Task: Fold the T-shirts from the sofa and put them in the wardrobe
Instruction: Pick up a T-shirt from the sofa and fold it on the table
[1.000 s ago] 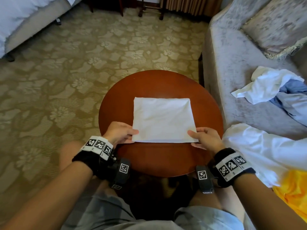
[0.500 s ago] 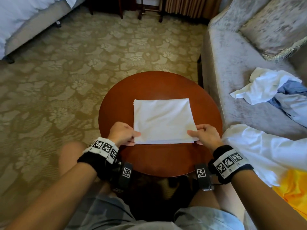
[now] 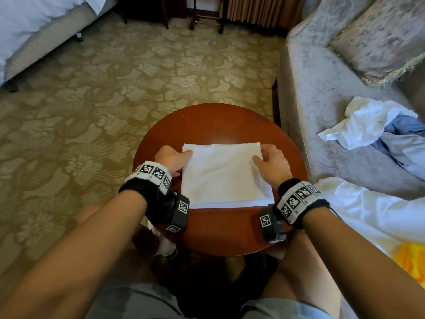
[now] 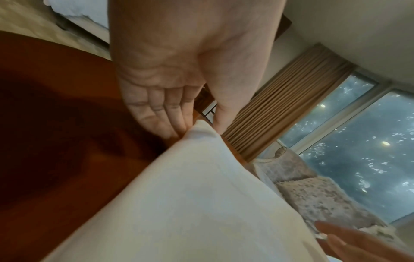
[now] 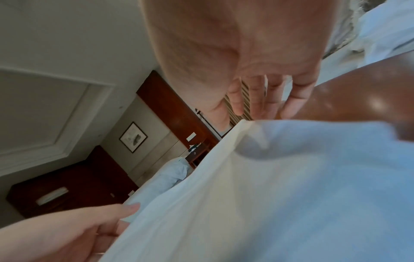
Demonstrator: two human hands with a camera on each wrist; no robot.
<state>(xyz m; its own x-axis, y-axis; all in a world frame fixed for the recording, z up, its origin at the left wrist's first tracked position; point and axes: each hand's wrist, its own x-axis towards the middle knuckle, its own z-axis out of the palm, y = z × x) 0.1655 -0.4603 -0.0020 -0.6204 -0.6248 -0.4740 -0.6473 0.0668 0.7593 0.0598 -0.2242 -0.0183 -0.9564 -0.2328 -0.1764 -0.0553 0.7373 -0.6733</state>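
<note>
Folded white T-shirt (image 3: 222, 174) lies centred on round table (image 3: 216, 236). Left hand (image 3: 171, 161) and right hand (image 3: 272, 165) pinch its far corners (thumbs on top). Folding apparently complete; next: lift level, carry to wardrobe.

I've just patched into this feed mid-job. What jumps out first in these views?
A folded white T-shirt lies on the round red-brown wooden table, with the left hand and right hand pinching its far corners. To the right, on the grey velvet sofa, lie unfolded clothes: a crumpled white and blue heap and, nearer, a white garment beside something yellow.
</note>
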